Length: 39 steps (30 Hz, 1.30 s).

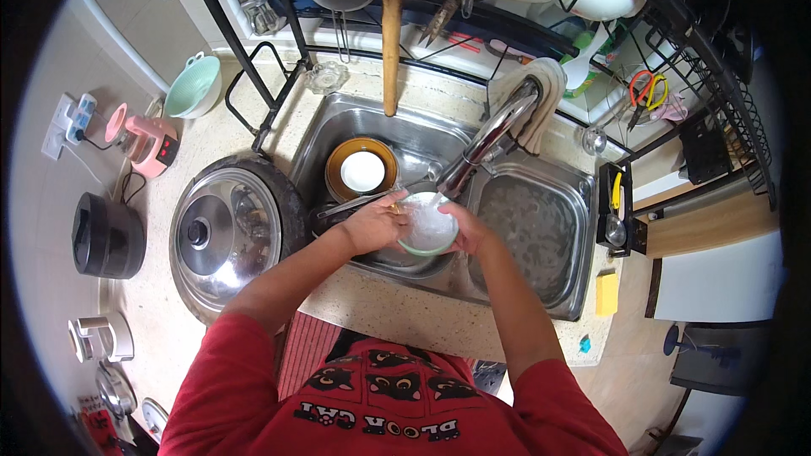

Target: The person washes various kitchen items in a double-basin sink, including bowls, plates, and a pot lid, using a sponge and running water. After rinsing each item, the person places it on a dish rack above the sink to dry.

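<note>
My left hand (379,225) and my right hand (467,228) hold a white bowl with a pale green rim (429,223) between them. It is tilted under the chrome faucet (466,168), and water runs into it. The bowl is above the left basin of a double stainless-steel sink (405,274), close to the divider. Behind my left hand, a brown bowl (331,168) rests in that basin with a small white bowl (362,171) inside it. Cloudy water (529,234) stands in the right basin.
A large lidded wok (228,237) sits left of the sink. A wooden handle (391,44) hangs over the sink's back edge, below a black rack (244,44) of bowls. A cloth (550,92) drapes behind the faucet. A yellow sponge (606,294) lies at the right counter edge.
</note>
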### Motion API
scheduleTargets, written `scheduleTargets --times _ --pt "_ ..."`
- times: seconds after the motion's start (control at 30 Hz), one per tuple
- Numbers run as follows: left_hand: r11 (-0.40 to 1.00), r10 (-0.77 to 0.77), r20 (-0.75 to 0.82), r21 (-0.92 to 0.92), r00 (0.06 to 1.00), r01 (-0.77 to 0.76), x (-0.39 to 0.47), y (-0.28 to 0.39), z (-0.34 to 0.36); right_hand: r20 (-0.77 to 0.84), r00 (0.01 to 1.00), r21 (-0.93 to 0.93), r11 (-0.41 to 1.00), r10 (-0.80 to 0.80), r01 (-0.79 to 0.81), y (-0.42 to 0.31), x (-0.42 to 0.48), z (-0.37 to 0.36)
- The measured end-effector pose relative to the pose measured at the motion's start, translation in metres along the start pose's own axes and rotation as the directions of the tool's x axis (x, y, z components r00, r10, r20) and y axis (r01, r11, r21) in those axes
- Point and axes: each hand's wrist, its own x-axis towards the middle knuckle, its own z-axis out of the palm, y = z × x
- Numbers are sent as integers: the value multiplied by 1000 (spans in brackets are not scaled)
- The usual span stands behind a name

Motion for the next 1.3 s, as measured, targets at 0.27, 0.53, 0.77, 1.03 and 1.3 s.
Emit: scheduleTargets --times 0.27,0.53,0.77,1.03,1.3 --pt "61 -559 82 -988 825 140 28 44 27 -294 797 -206 849 -527 486 0 41 4" --pt "-716 -691 685 -607 230 -344 47 29 42 547 222 -835 -505 -807 220 -2 -25 80" --pt "-641 -766 610 -751 206 -159 57 26 30 -311 765 -710 673 -564 208 -25 40 45" --pt "-841 -541 730 -465 418 -277 43 -7 52 -51 954 260 918 -297 300 -6 16 24" --pt "258 -965 -197 -836 173 485 73 46 61 -656 737 236 883 -163 405 22 53 13"
